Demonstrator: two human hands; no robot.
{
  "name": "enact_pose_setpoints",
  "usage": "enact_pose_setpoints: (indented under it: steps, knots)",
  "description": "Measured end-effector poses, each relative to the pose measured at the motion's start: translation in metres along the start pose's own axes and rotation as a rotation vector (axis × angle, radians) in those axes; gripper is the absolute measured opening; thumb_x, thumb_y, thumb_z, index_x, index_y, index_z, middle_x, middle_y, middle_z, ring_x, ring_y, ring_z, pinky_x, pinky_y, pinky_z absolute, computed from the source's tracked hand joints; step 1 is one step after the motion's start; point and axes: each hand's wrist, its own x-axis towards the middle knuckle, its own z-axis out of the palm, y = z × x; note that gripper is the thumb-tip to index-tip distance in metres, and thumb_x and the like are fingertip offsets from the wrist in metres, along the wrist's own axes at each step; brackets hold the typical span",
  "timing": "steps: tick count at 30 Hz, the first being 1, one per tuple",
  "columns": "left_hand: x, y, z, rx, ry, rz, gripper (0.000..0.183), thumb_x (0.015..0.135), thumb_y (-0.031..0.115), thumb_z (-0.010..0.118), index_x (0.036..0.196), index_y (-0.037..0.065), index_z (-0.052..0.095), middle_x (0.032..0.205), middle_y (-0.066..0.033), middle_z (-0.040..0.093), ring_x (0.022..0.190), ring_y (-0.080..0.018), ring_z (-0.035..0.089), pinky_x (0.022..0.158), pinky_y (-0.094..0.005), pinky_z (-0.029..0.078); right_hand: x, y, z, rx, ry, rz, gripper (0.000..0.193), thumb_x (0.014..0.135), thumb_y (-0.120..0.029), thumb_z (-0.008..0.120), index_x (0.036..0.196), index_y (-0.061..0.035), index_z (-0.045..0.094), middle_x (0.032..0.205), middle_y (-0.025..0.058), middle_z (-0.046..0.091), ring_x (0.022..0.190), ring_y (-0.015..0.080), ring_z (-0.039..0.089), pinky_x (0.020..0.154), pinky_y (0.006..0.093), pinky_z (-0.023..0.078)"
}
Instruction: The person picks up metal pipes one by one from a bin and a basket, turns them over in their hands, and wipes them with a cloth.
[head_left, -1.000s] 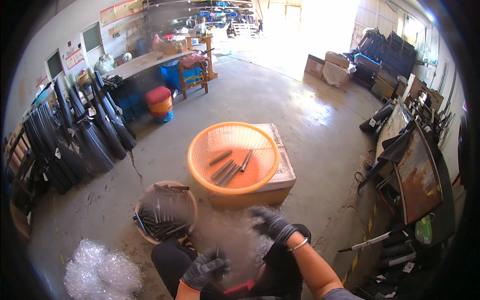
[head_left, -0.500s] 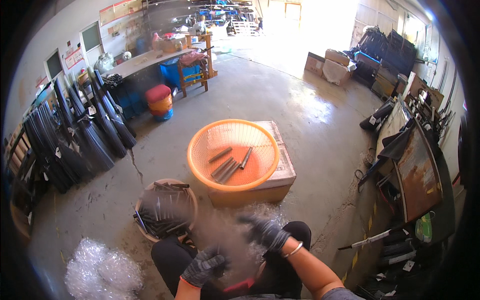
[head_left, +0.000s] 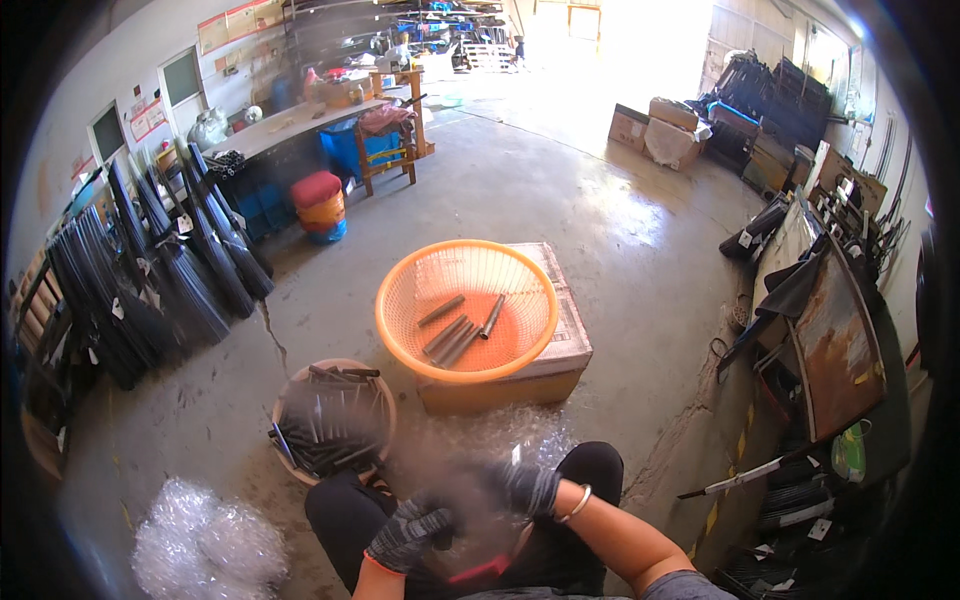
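Note:
My left hand (head_left: 412, 530), in a grey-black knit glove with an orange cuff, is curled closed over my lap. My right hand (head_left: 530, 490), gloved alike with a bangle at the wrist, comes close to it from the right. A hazy smear covers the space between them, so anything held there is hidden and the right fingers are unclear. Ahead, an orange plastic basket (head_left: 390, 345) holds several short dark tubes (head_left: 455, 340). Left of it, a round tub (head_left: 388, 405) is filled with many similar dark pieces (head_left: 325, 425).
The basket stands on a cardboard box (head_left: 570, 335). Crumpled clear plastic (head_left: 205, 545) lies at lower left, more beyond my knees. Bundles of dark strips (head_left: 130, 290) lean at left, near a red-topped stool (head_left: 318, 200) and workbench (head_left: 300, 125). A rusty panel (head_left: 835, 345) stands at right.
My right hand has drawn in and down toward my left hand, its fingers no longer stretched out. The left has shifted slightly. Basket, tubes and tub look the same.

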Motion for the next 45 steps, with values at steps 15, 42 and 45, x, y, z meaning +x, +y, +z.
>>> enact_pose_setpoints:
  steps: [15, 42, 45]
  knots:
    - [0.008, 0.01, 0.007, 0.172, 0.004, -0.027, 0.036, 0.08, 0.009, 0.064, 0.113, 0.003, 0.052, 0.093, -0.0094, 0.059, 0.084, -0.0223, 0.059, 0.074, -0.039, 0.05, 0.029, 0.092, 0.032, -0.107, 0.139, -0.262, 0.044, 0.081, -0.017, 0.064, 0.12, -0.0059, 0.047, 0.107, 0.0091, 0.058, 0.089, 0.0192, 0.057, 0.079, 0.0318, 0.048]
    - [-0.023, 0.022, 0.0, 0.045, -0.017, 0.127, 0.03, 0.08, 0.005, 0.062, 0.109, 0.002, 0.053, 0.092, -0.0095, 0.06, 0.081, -0.0203, 0.059, 0.067, -0.032, 0.049, -0.003, 0.081, -0.064, -0.367, 0.425, -0.168, 0.04, 0.08, -0.012, 0.061, 0.118, -0.0035, 0.05, 0.106, 0.0113, 0.059, 0.094, 0.0229, 0.056, 0.087, 0.0347, 0.044]
    - [-0.03, 0.023, 0.009, 0.029, 0.076, 0.142, 0.026, 0.082, 0.004, 0.059, 0.107, 0.003, 0.054, 0.087, -0.0064, 0.061, 0.074, -0.0148, 0.059, 0.059, -0.0246, 0.046, -0.038, 0.143, -0.139, -0.633, 0.776, 0.179, 0.037, 0.081, -0.021, 0.061, 0.113, -0.0035, 0.054, 0.099, 0.0135, 0.062, 0.094, 0.0286, 0.058, 0.087, 0.0347, 0.044]
